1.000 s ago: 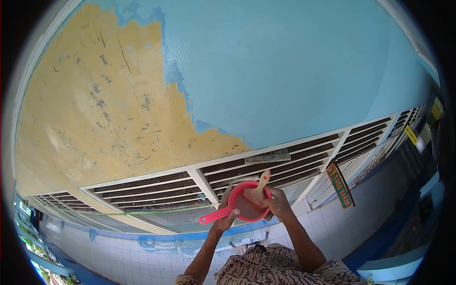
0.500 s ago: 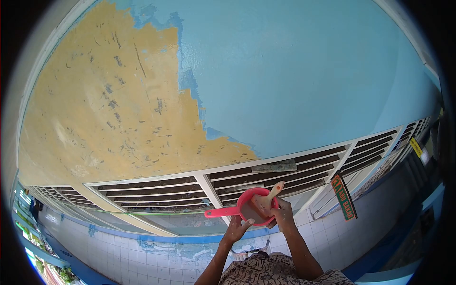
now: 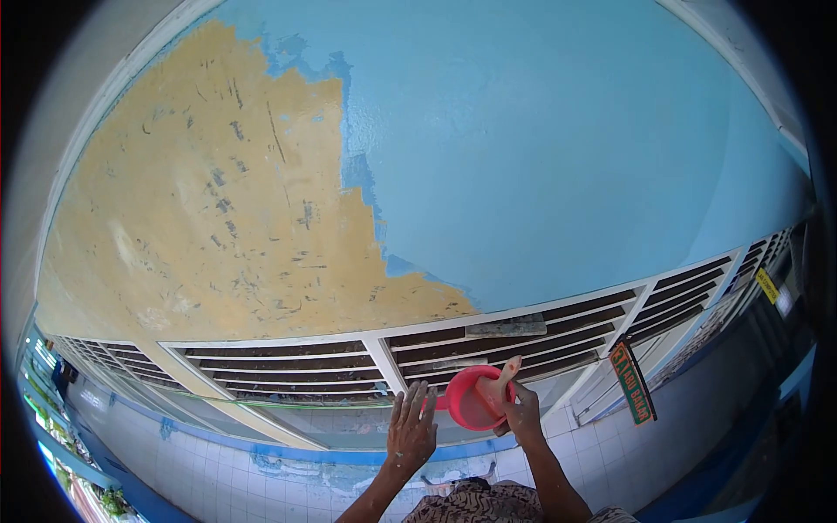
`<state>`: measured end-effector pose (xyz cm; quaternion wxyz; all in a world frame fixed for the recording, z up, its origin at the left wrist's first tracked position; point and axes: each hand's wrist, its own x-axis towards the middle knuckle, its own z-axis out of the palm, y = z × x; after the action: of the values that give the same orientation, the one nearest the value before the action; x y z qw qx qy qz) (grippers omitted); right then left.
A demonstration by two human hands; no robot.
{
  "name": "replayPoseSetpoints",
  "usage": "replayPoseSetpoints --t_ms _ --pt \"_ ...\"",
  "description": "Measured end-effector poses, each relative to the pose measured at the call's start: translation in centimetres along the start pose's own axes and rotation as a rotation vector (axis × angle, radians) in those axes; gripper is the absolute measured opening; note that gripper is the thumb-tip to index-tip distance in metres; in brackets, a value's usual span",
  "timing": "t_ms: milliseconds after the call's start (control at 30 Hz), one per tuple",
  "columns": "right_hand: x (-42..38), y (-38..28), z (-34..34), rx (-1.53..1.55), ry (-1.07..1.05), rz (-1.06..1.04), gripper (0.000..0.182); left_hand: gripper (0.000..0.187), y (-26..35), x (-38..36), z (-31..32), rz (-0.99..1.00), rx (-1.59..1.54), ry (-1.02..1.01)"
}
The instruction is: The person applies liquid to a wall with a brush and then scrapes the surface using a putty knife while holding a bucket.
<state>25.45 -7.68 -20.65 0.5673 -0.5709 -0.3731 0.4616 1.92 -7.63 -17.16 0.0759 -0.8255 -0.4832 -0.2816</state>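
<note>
A red dipper [image 3: 457,408] hangs in front of the louvred windows, with brownish liquid inside and its handle pointing left. My right hand [image 3: 524,417] grips the dipper's right rim. A pale-handled paintbrush [image 3: 509,370] leans in the bowl beside the fingers of that hand, its bristle end down inside. To the left, my left hand [image 3: 411,431] is raised with the fingers spread, its back toward the camera, in front of or beside the dipper's handle. It holds nothing, and paint specks dot its skin.
Ahead, the wall is part yellow with dark scrapes [image 3: 218,200] and part light blue [image 3: 540,157]. Louvred windows [image 3: 296,358] run below it. A green sign [image 3: 632,383] juts out at the right. White tiles [image 3: 288,492] lie lower down.
My left hand has let go of the dipper and moved left, fingers now spread. The dipper with the brush stays in my right hand. The view has shifted slightly, the wall appearing lower.
</note>
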Motion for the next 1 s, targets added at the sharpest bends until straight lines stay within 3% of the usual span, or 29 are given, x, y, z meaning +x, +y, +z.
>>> replayPoseSetpoints --t_ms 67,133,200,267,300,333,467,533,600,700,833,900,1000 --pt "-1.4 -2.6 1.1 0.011 -0.032 0.062 0.042 0.06 -1.6 0.4 2.9 0.026 -0.098 -0.205" --pt "-1.6 -2.7 1.3 0.02 -0.057 0.122 0.042 0.049 -2.1 1.1 5.0 0.009 -0.065 -0.208" --pt "-0.7 0.7 1.4 0.013 -0.081 -0.025 0.056 0.038 -2.5 1.9 6.5 -0.105 -0.05 -0.295" --pt "-1.1 -0.3 1.5 0.019 -0.07 -0.059 0.057 0.036 -2.9 2.2 7.6 -0.054 -0.047 -0.231" --pt "-1.5 -1.2 1.1 0.034 -0.087 0.053 0.052 0.034 -3.2 2.2 8.1 -0.004 -0.047 -0.169" --pt "-1.8 -2.1 0.7 0.048 -0.103 0.166 0.048 0.034 -3.3 2.3 8.1 -0.004 -0.047 -0.167" --pt "-0.2 -0.2 -2.1 -0.008 -0.192 0.189 0.045 0.036 -4.2 3.1 8.3 0.096 -0.073 -0.206" --pt "0.6 -0.2 -3.3 0.152 -0.224 0.205 0.041 0.038 -5.6 3.4 8.6 0.14 -0.08 -0.239" --pt "2.0 0.9 -4.1 0.005 -0.087 0.094 0.043 0.039 -7.1 3.2 9.0 0.197 -0.098 -0.151" --pt "3.8 0.4 -3.7 0.169 0.129 0.067 0.072 0.054 -9.1 3.6 8.5 0.289 -0.09 -0.074" --pt "6.9 0.3 -1.9 0.329 0.276 0.085 0.073 0.055 -9.8 4.7 6.4 0.317 -0.068 -0.094" --pt "9.5 1.8 -1.9 0.323 0.314 0.231 0.064 0.056 -10.2 4.7 5.9 0.335 -0.07 -0.1" --pt "12.1 1.9 -0.7 0.494 0.305 0.158 0.056 0.058 -11.3 4.7 6.1 0.351 -0.061 -0.11"
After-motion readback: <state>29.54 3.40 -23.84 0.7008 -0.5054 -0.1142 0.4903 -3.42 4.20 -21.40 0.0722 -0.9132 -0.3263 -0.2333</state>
